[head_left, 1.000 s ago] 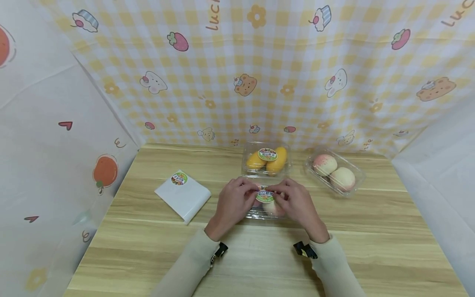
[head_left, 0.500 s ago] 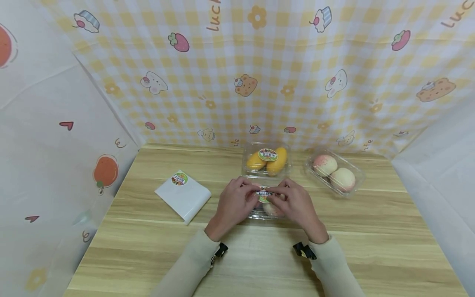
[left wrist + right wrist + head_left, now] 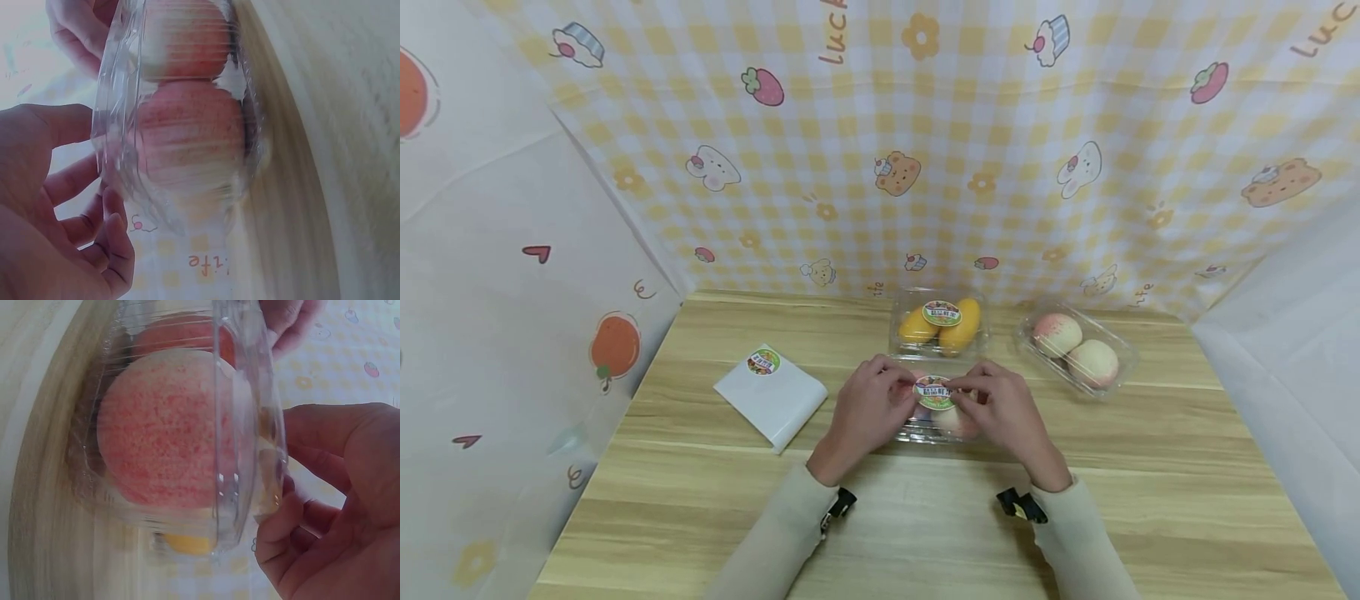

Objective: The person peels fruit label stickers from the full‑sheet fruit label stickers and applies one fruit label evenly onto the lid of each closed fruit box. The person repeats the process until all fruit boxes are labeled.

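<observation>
A clear plastic fruit box (image 3: 917, 433) holding peaches (image 3: 187, 131) stands in front of the person, with an oval fruit sticker (image 3: 935, 393) flat on its lid. At the sticker's left edge, the left hand (image 3: 868, 407) touches the lid with thumb and index fingertips. The right hand (image 3: 1003, 408) does likewise at the right edge. Both wrist views show thumb and index tips apart against the lid, the remaining fingers bent. In the right wrist view a large pink peach (image 3: 175, 431) shows through the box wall.
Behind stands a clear box of mangoes (image 3: 958, 329) with a similar sticker. A second peach box (image 3: 1078, 350) sits at the back right. On the left lies folded white backing paper (image 3: 775, 400) bearing one sticker (image 3: 763, 362). A checked curtain (image 3: 880, 125) hangs behind the wooden table (image 3: 700, 500).
Both hands' fingertips have drawn slightly outward from the sticker's middle to its sides, so more of its face shows. The boxes and the backing paper stay in place.
</observation>
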The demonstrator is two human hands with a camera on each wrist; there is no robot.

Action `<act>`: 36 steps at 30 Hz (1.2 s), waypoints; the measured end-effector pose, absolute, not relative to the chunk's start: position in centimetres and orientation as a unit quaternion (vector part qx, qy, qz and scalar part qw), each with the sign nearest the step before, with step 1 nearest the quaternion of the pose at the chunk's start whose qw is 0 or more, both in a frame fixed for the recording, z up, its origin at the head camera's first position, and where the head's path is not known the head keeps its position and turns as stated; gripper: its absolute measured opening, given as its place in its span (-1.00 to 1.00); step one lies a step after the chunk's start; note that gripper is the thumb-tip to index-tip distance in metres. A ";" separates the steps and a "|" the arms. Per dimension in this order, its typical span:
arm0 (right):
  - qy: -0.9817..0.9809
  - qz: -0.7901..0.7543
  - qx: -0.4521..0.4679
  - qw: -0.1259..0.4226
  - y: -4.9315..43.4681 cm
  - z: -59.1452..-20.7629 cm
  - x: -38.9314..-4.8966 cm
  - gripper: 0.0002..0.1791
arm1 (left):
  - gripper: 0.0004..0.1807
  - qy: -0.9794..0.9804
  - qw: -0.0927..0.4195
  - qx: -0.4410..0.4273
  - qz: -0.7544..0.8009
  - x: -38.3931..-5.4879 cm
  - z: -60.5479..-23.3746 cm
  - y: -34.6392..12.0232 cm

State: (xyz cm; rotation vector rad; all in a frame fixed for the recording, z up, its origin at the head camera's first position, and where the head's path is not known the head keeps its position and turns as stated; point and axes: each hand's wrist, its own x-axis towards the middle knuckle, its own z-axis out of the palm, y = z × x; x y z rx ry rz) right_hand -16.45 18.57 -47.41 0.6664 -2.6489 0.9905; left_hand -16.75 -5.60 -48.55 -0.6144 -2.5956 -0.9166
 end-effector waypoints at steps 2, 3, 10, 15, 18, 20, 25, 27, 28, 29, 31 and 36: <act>-0.908 0.337 0.221 0.112 18.8 -47.2 -16.5 -0.81 | -0.87 -0.909 0.159 -0.213 -0.322 -16.7 -48.3 -5.8; -0.910 0.336 0.217 0.109 19.0 -47.1 -16.5 -0.81 | -0.86 -0.910 0.155 -0.210 -0.323 -16.7 -48.2 -6.0; -0.921 0.341 0.173 0.080 20.7 -46.1 -16.8 -0.83 | -0.72 -0.921 0.109 -0.190 -0.322 -17.0 -46.9 -7.5; -0.920 0.351 0.164 0.058 22.3 -45.8 -17.1 -0.79 | -0.65 -0.917 0.084 -0.177 -0.347 -17.1 -46.1 -9.1; -0.917 0.362 0.165 0.039 23.4 -45.7 -17.2 -0.75 | -0.59 -0.918 0.053 -0.170 -0.354 -17.3 -45.8 -10.0; -0.915 0.367 0.167 0.027 24.0 -45.7 -17.2 -0.71 | -0.55 -0.920 0.022 -0.162 -0.355 -17.4 -45.5 -10.5; -0.915 0.366 0.167 0.005 24.8 -45.5 -17.2 -0.60 | -0.48 -0.923 -0.035 -0.150 -0.351 -17.6 -45.4 -11.2; -0.917 0.361 0.166 -0.006 24.9 -45.5 -17.2 -0.52 | -0.45 -0.923 -0.048 -0.150 -0.351 -17.7 -45.4 -11.3; -0.919 0.357 0.165 -0.014 25.0 -45.4 -17.1 -0.47 | -0.43 -0.922 -0.054 -0.151 -0.352 -17.8 -45.4 -11.3; -0.921 0.351 0.165 -0.021 25.0 -45.4 -17.1 -0.40 | -0.39 -0.922 -0.061 -0.153 -0.352 -17.8 -45.5 -11.3; -0.925 0.339 0.168 -0.034 25.0 -45.3 -17.0 -0.27 | -0.31 -0.919 -0.076 -0.156 -0.353 -17.8 -45.6 -11.3; -0.932 0.311 0.179 -0.057 25.0 -45.1 -16.8 -0.04 | -0.11 -0.914 -0.112 -0.157 -0.356 -17.6 -45.7 -11.1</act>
